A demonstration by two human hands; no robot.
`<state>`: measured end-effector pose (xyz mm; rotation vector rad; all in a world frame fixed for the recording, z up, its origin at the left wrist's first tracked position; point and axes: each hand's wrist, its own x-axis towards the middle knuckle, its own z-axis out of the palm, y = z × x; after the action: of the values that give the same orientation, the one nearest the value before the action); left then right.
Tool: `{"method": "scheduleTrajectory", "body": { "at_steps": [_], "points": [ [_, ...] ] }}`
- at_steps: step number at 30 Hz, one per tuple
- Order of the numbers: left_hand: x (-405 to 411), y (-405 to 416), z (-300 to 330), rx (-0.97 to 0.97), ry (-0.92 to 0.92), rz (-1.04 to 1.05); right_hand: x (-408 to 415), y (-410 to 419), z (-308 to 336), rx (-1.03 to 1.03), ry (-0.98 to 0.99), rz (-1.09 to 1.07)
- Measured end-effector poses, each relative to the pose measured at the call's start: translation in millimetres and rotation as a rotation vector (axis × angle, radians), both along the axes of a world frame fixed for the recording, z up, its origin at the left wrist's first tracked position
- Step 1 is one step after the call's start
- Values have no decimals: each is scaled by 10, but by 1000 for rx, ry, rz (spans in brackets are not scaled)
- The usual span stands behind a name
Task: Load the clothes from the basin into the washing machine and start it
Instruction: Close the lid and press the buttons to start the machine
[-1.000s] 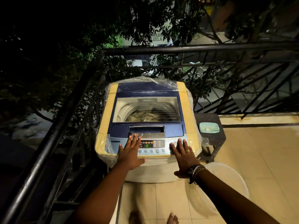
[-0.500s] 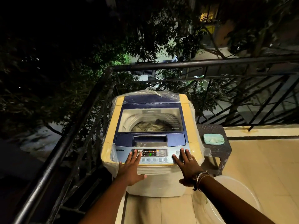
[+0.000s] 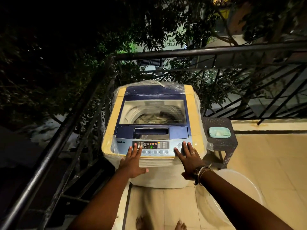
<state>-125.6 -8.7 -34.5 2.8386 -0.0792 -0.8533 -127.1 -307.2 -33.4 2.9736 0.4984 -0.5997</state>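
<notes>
A top-loading washing machine (image 3: 193,113) in yellow and blue stands on the balcony, wrapped in clear plastic. Its glass lid (image 3: 152,112) is closed, and clothes (image 3: 149,117) show through it in the drum. The control panel (image 3: 151,145) is lit with a green digit. My left hand (image 3: 132,161) lies flat with straight fingers on the panel's left end. My right hand (image 3: 188,159) lies flat on the panel's right end, fingers spread near the round buttons. A pale basin (image 3: 239,190) sits on the floor at the right, behind my right forearm.
A black metal railing (image 3: 49,156) runs along the left and behind the machine, with trees beyond. A small dark wicker stool (image 3: 222,143) beside the machine holds a light green soap dish (image 3: 219,132). Tiled floor (image 3: 265,163) stretches to the right. My bare feet (image 3: 159,224) show below.
My view has tilted up and back a little, so the machine sits lower in frame. Both hands stay flat on the panel, sliding slightly toward its front edge.
</notes>
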Motion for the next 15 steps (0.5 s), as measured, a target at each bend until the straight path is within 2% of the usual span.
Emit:
{"method": "scheduleTrajectory", "body": {
  "at_steps": [10,15],
  "points": [
    [-40,20,-26,-14,-32,-10,6,5,-39,19,-4,-7],
    [-92,69,-82,2,-108,-32,-9,31,-71,7,-20,-22]
  ]
}}
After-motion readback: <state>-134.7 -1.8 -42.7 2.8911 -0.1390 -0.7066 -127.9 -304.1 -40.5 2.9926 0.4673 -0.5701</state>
